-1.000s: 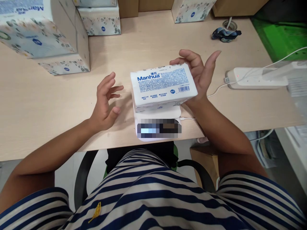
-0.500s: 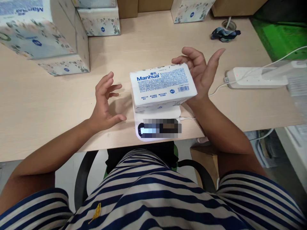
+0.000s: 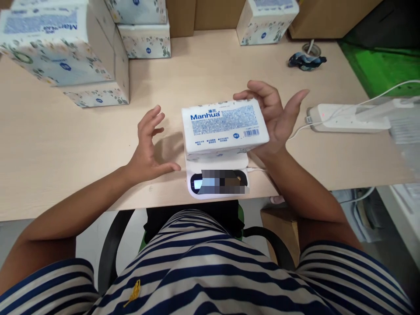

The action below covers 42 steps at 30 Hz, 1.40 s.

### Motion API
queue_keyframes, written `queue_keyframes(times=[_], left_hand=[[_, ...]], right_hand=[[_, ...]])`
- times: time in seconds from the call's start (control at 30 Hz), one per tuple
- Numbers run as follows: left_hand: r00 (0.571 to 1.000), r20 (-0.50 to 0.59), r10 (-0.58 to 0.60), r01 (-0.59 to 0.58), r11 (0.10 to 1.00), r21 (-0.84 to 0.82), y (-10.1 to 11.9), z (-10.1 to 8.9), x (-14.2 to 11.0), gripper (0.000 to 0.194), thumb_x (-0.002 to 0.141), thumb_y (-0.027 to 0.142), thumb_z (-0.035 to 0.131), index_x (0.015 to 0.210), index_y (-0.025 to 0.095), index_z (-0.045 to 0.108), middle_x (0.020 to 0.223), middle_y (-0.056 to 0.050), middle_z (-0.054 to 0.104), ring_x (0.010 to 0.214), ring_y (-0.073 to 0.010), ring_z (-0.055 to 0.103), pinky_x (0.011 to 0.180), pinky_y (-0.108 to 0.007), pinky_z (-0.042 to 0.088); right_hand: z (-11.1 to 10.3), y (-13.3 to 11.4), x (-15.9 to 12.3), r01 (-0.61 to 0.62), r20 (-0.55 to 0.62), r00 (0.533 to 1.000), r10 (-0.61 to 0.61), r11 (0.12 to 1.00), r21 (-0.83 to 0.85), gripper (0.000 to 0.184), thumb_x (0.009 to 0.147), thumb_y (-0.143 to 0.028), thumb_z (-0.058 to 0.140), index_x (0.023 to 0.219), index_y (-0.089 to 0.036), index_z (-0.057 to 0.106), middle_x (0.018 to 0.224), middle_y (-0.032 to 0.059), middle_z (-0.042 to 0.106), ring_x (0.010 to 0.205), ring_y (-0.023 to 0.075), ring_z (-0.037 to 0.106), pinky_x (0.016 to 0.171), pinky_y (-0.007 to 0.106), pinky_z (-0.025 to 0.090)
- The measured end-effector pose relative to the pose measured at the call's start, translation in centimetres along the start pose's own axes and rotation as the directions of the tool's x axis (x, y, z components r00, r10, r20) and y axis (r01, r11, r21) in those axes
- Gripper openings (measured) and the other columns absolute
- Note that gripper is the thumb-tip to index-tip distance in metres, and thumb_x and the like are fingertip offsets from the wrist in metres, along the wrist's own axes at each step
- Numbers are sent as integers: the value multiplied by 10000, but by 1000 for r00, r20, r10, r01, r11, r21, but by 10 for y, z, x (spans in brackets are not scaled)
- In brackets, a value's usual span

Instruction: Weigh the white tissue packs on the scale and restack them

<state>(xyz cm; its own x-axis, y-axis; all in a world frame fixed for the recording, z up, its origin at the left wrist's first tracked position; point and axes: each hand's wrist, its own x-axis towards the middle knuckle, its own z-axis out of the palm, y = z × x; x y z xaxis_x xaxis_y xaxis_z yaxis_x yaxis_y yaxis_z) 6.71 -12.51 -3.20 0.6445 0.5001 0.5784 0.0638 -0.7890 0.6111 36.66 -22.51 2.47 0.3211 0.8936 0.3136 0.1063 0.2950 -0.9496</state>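
A white pack of tissues point(image 3: 226, 127) with blue print rests on a small white digital scale point(image 3: 216, 164) near the table's front edge. The scale's display is lit at its left end, and the rest of its panel is blurred out. Left of the pack, my left hand point(image 3: 146, 148) is open with fingers apart, not touching it. My right hand point(image 3: 274, 113) is open at the pack's right end, thumb spread away; its fingers lie partly behind the pack, and whether they touch it I cannot tell.
Stacked tissue packs point(image 3: 65, 61) stand at the left, more packs point(image 3: 144, 41) behind them, and another pack point(image 3: 267, 22) at the back. A power strip point(image 3: 351, 118) with white cables lies at the right. A small cup-like holder with dark cloth point(image 3: 306, 59) sits at the back right.
The whole view has shifted, so the table's things sit lower in the picture. Both hands stay spread beside the pack; the left appears slightly higher relative to it.
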Motion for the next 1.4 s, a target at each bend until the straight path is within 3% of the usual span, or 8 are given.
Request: queue_keyframes(times=[0.2,0.4,0.63,0.83,1.03,1.17,1.27,1.4], left_hand=[[994,104,-10,23,992,-122,5,0,1,1363,677,712,1000,1743,532,169,1823,-94,306,1631,-481,424,1206,-741,528],[988,152,-2,32,981,-193,7,-1,-3,1397,777,452,1021,1770,542,43,1727,-140,488,1524,-449,569,1205,-749,543],[994,99,-49,62,989,-133,-1,4,-14,1344,829,390,957,1783,440,12,1729,-207,474,1524,-476,559,1143,-753,567],[987,108,-115,126,986,-105,-3,0,-16,1342,847,406,943,1782,395,-19,1762,-244,384,1592,-497,467,1170,-739,544],[981,139,-134,151,981,-121,-1,-4,-13,1328,850,418,942,1775,426,-12,1767,-223,380,1602,-487,458,1193,-754,526],[983,42,-178,181,977,-114,-3,4,-8,1069,962,474,827,1746,403,103,1769,-207,376,1620,-429,459,1216,-693,533],[950,-113,-290,281,956,-87,-7,9,-4,765,1077,479,650,1688,344,208,1750,-216,359,1581,-385,508,1194,-640,553],[901,-222,-372,365,928,-72,-11,14,-3,716,1084,492,596,1657,296,212,1725,-238,310,1577,-378,482,1200,-633,532]], right_hand=[[-1,10,-12,44,204,979,-15,989,-140,1005,903,-997,20,1505,-412,573,1531,59,628,1477,328,611,1255,587,516],[-21,18,-11,370,411,881,-235,883,-288,950,931,-953,24,1672,-533,444,1816,-54,342,1735,336,282,1430,608,288],[-29,11,1,599,640,717,-276,713,-365,783,949,-768,696,1648,-456,531,1729,94,495,1631,393,465,1316,668,453],[-21,20,0,480,560,802,-209,784,-393,844,872,-596,891,1621,-452,529,1829,104,333,1668,395,433,1281,670,498],[-26,16,-4,446,570,807,-157,794,-413,866,874,-580,895,1638,-498,494,1861,73,266,1689,387,405,1301,676,473],[-29,21,-1,371,490,867,-89,771,-517,820,858,-676,863,1594,-445,584,1896,69,144,1690,408,393,1329,683,433],[-24,30,24,312,421,906,-54,757,-574,817,828,-748,844,1540,-387,665,1881,85,191,1712,416,344,1350,655,412],[0,39,89,240,434,897,84,732,-637,867,788,-707,898,1537,-322,690,1896,91,139,1690,407,389,1359,571,421]])
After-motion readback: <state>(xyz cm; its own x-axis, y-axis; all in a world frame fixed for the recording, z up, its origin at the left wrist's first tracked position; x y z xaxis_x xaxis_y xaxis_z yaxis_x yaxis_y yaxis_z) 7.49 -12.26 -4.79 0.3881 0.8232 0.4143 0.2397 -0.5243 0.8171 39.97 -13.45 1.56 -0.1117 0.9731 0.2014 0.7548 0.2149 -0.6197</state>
